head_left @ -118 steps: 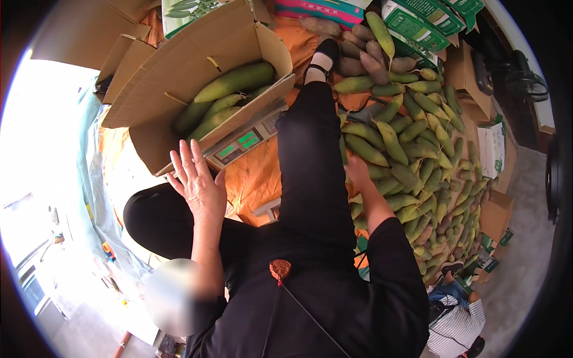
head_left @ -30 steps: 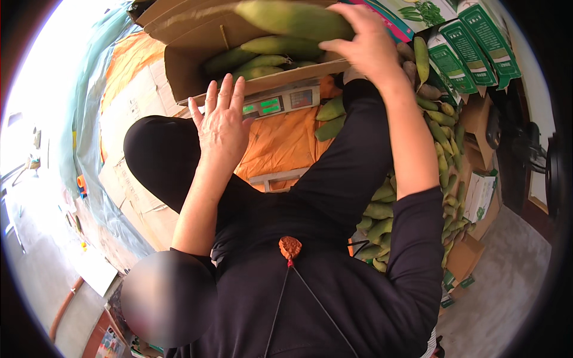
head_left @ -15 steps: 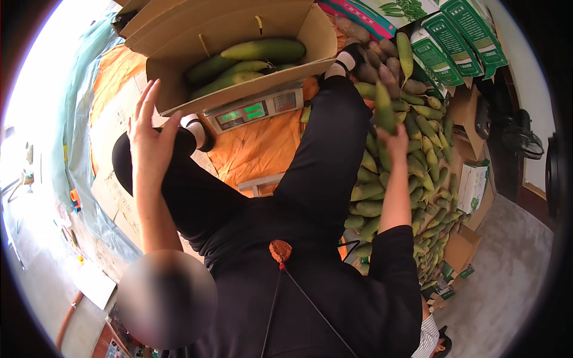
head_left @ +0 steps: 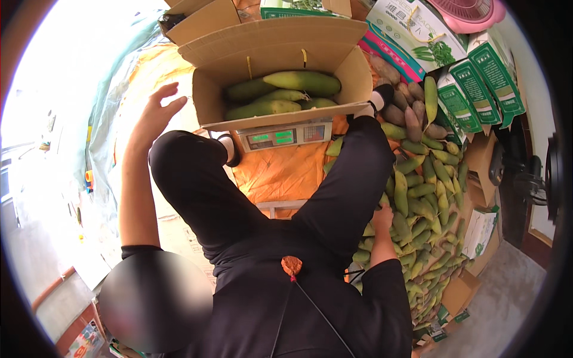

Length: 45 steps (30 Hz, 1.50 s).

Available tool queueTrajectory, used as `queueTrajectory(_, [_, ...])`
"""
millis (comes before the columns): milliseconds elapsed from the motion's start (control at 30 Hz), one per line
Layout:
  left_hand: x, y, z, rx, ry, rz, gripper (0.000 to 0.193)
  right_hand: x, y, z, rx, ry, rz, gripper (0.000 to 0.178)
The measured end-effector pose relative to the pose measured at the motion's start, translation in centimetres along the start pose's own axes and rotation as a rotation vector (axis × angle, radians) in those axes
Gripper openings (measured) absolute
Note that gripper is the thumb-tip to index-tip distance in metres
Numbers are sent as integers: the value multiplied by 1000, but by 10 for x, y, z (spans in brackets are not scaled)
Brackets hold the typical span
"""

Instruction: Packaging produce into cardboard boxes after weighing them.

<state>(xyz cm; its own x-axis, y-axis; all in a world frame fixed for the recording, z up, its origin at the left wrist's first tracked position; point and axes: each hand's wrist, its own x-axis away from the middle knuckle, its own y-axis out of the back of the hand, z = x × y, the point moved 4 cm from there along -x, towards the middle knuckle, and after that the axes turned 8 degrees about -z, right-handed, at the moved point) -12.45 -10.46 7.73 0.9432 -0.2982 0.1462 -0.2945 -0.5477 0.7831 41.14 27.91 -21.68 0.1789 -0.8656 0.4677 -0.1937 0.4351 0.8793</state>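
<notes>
My left hand (head_left: 156, 115) is held up at the left side of the box, open, its thumb and fingers apart and nothing in them. Down in the pile of green radishes (head_left: 421, 207) beside my right thigh is my right hand (head_left: 382, 219). Its fingers look curled, and what they hold, if anything, is hidden. An opened cardboard box (head_left: 268, 122) stands in front of me with several large green radishes (head_left: 302, 80) lying in it. Under the box is a digital scale (head_left: 280, 136) with lit green displays.
Reddish-purple radishes (head_left: 413, 124) lie at the pile's far end. Behind them stand green-and-white cartons (head_left: 459, 92) and a pink fan (head_left: 468, 13). My knees are on either side of the scale, over an orange sheet (head_left: 274, 179). A black fan (head_left: 534, 190) is at the right.
My right hand has moved back toward me and lower into the pile; the radish it held up is no longer visible in it. My left hand has shifted slightly. The whole view has moved.
</notes>
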Motion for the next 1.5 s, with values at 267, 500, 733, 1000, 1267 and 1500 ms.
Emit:
queueTrajectory(267, [-51, -45, 33, -372, 34, 354, 59, -73, 180, 132, -807, 573, -284, 28])
queueTrajectory(500, [-58, -61, 30, -287, 81, 434, 42, -21, 305, 304, -495, 828, -160, 46])
queueTrajectory(733, [-71, -76, 49, -325, -149, 377, 41, -36, 299, 361, -59, 879, -242, 39])
queueTrajectory(1000, [-92, -54, 98, -251, 26, 203, 44, -9, 321, 400, -215, 960, -161, 34])
queueTrajectory(1267, [-27, 14, 169, 62, 257, -61, 51, 98, 335, 487, -68, 1229, -355, 34])
queueTrajectory(1500, [129, 77, 241, -144, 527, -370, 34, 226, 270, 550, -5, 1523, -430, 33])
